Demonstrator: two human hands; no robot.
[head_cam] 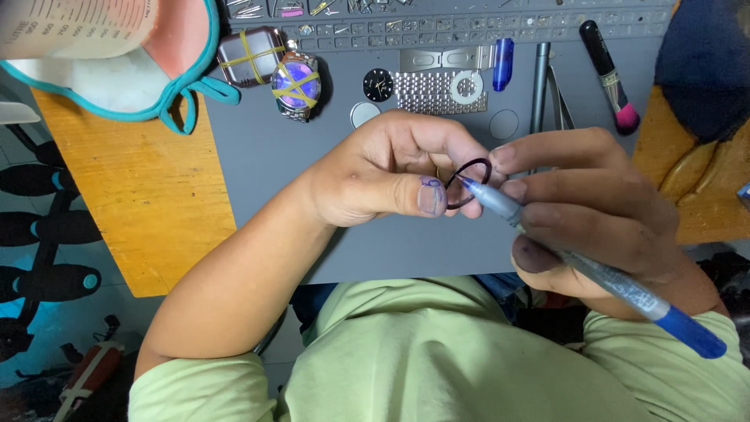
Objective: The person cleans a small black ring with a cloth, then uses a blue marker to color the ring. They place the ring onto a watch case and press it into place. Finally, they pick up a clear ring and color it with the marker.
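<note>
Left hand [383, 168] is pinched on a thin dark ring [468, 183] above the grey surface [258, 172], right hand [594, 207] clamped on a marker [578, 266] whose tip touches it; the ring could be flicked out if pressed hard.

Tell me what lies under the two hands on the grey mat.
Beneath the left hand and right hand, only bare grey mat shows around them. The hands, thin dark ring and blue marker cover whatever lies directly below.
</note>
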